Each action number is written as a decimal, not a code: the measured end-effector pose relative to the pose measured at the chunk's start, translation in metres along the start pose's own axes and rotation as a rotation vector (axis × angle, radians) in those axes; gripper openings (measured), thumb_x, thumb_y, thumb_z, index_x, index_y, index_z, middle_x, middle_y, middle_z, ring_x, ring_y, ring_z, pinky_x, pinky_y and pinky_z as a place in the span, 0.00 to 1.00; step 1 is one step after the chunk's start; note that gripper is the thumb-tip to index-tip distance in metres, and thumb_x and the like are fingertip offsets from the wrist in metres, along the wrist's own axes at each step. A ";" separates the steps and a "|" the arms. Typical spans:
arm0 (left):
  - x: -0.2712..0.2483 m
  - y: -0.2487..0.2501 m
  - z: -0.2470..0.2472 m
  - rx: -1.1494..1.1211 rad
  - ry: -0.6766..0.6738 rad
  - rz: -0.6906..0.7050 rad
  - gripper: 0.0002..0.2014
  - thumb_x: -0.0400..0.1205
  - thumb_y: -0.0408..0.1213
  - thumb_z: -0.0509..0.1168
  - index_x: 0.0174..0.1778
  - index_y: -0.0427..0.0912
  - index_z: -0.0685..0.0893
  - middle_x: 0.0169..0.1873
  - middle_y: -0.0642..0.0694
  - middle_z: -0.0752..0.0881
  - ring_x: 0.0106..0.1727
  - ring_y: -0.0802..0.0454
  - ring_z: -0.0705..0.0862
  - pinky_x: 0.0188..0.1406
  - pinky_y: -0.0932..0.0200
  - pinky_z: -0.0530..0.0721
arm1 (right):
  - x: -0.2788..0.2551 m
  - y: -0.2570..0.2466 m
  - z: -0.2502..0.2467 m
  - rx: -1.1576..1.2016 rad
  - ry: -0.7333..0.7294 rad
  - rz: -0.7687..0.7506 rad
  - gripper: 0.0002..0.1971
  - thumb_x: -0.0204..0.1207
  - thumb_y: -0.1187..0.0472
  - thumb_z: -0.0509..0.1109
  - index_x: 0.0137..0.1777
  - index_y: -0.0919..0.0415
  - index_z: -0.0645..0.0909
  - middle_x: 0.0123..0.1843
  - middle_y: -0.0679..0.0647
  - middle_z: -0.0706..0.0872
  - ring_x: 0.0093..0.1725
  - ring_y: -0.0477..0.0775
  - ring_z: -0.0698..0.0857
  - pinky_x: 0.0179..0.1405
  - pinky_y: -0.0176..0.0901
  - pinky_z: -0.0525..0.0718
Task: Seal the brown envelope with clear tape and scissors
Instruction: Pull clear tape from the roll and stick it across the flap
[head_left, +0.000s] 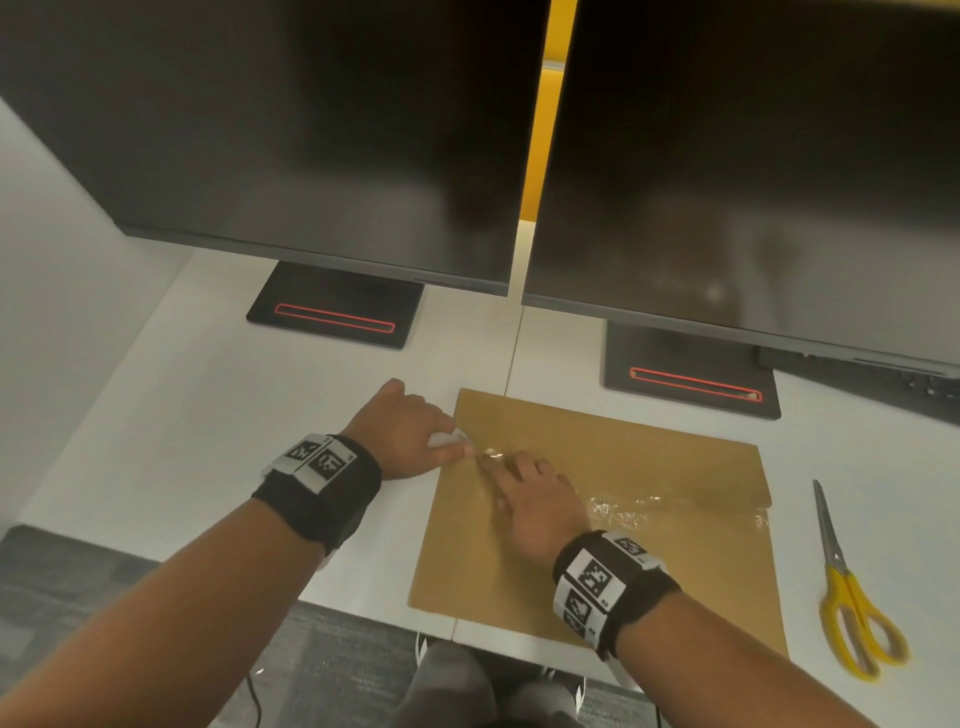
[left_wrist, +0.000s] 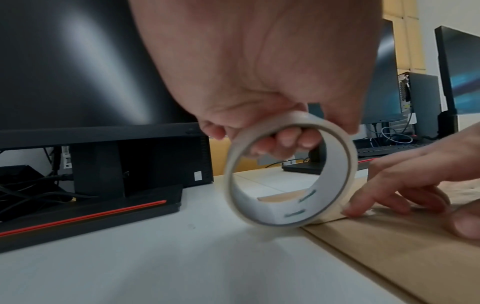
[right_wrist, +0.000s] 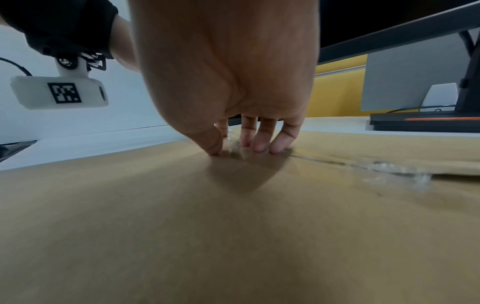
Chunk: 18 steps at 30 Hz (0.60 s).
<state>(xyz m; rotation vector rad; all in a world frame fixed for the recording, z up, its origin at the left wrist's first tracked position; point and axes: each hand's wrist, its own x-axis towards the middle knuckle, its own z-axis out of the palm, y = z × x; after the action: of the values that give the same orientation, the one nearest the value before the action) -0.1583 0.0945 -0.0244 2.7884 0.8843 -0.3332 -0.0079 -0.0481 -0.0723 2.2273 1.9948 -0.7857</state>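
A brown envelope (head_left: 597, 525) lies flat on the white desk (head_left: 197, 415). A strip of clear tape (head_left: 639, 506) runs along its flap seam. My left hand (head_left: 410, 431) grips the tape roll (left_wrist: 288, 170) at the envelope's left edge, fingers hooked through the core. My right hand (head_left: 530, 499) presses the tape down with straight fingers (right_wrist: 257, 142) beside the roll. Yellow-handled scissors (head_left: 847, 592) lie on the desk to the right of the envelope, untouched.
Two dark monitors (head_left: 311, 130) stand close behind the envelope on black bases (head_left: 332, 306) with red stripes. A black keyboard (head_left: 883, 374) sits at the far right. The desk's front edge runs just under the envelope's near edge.
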 end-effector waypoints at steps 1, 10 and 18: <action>0.003 -0.001 0.001 0.022 0.020 -0.038 0.27 0.77 0.67 0.45 0.33 0.52 0.80 0.34 0.55 0.86 0.38 0.54 0.79 0.53 0.55 0.64 | 0.000 -0.001 0.000 0.000 0.000 0.006 0.28 0.84 0.59 0.51 0.82 0.45 0.49 0.76 0.56 0.63 0.74 0.59 0.63 0.70 0.55 0.66; 0.016 0.004 -0.005 0.074 -0.037 -0.165 0.22 0.80 0.59 0.53 0.25 0.49 0.72 0.23 0.54 0.76 0.32 0.53 0.76 0.60 0.53 0.67 | 0.002 -0.006 -0.001 -0.016 -0.029 0.045 0.28 0.83 0.60 0.50 0.81 0.44 0.50 0.77 0.57 0.61 0.76 0.60 0.60 0.72 0.57 0.65; 0.011 0.003 0.004 0.106 0.028 -0.179 0.27 0.78 0.63 0.49 0.48 0.49 0.87 0.41 0.50 0.90 0.41 0.52 0.84 0.59 0.54 0.66 | 0.005 -0.009 -0.004 -0.007 -0.051 0.035 0.33 0.75 0.61 0.60 0.80 0.46 0.53 0.77 0.58 0.63 0.76 0.61 0.61 0.72 0.57 0.62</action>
<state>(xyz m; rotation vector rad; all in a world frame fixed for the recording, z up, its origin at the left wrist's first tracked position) -0.1484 0.0969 -0.0309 2.8216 1.1594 -0.3793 -0.0145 -0.0403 -0.0687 2.2087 1.9279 -0.8211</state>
